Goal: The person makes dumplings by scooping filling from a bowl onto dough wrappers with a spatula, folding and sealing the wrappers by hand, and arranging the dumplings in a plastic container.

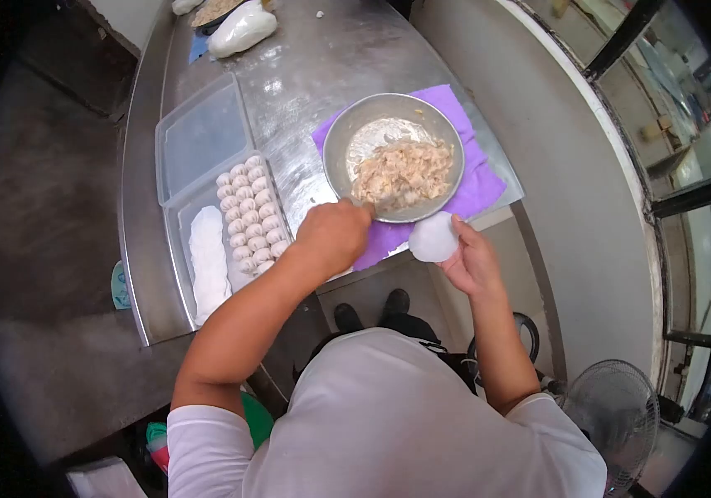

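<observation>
A metal bowl [332,158] of pale minced filling [405,170] sits on a purple cloth [476,170] at the table's near edge. My left hand [337,236] is closed at the bowl's lower left rim, its fingers wrapped round something mostly hidden that reaches toward the filling. Just below the bowl's lower right side, my right hand [476,259] pinches a thin, round white wrapper [433,238] at its edge. To the left, a clear plastic box [175,236] holds rows of several pleated dumplings [248,207] beside a folded white cloth [208,257].
An empty plastic lid or tray [204,137] adjoins the box on the metal table [297,83]. At the far end lie a white plastic bag [242,29] and a dark pan of food [213,10]. A wall runs along the right, with a fan [613,415] at the lower right.
</observation>
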Available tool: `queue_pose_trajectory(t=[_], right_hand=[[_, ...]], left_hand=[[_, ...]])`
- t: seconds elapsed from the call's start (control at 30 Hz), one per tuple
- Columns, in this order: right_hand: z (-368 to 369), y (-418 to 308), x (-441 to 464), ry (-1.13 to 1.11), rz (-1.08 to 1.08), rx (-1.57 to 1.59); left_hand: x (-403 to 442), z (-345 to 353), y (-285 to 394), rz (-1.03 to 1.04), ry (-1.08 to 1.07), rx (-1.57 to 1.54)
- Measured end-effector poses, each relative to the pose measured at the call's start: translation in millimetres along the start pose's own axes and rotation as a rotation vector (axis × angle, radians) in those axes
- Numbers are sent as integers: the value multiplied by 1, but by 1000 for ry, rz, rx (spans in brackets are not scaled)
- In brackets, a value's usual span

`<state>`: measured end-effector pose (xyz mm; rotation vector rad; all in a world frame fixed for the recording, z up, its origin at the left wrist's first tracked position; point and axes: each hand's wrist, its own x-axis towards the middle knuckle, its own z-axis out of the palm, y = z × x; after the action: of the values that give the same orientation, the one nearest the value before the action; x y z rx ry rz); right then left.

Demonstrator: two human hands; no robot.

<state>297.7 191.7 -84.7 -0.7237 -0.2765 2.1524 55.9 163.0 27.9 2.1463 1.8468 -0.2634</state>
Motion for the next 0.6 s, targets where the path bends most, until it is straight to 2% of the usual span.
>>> queue_pose_trajectory(t=[0.1,0.17,0.27,0.37,0.43,0.47,0.53,0.6], right_hand=[[-6,-2,6,9,33,26],[-7,-3,9,-7,43,21],[-1,-5,12,9,56,44],[5,-6,16,-30,-7,60],[6,-7,18,-15,-13,79],[7,-7,17,-10,-21,82],[13,-9,16,51,-32,75],[5,-6,22,61,-51,57]], left_hand=[[-9,-5,-3,14,83,-148],[-9,-8,1,-72,78,-186],[-7,13,-3,5,74,-203],[-13,20,-2,44,77,-370],[-23,25,2,31,106,-689],[-30,29,9,41,102,-687],[-40,35,21,97,241,-489],[-42,24,17,93,242,-452]])
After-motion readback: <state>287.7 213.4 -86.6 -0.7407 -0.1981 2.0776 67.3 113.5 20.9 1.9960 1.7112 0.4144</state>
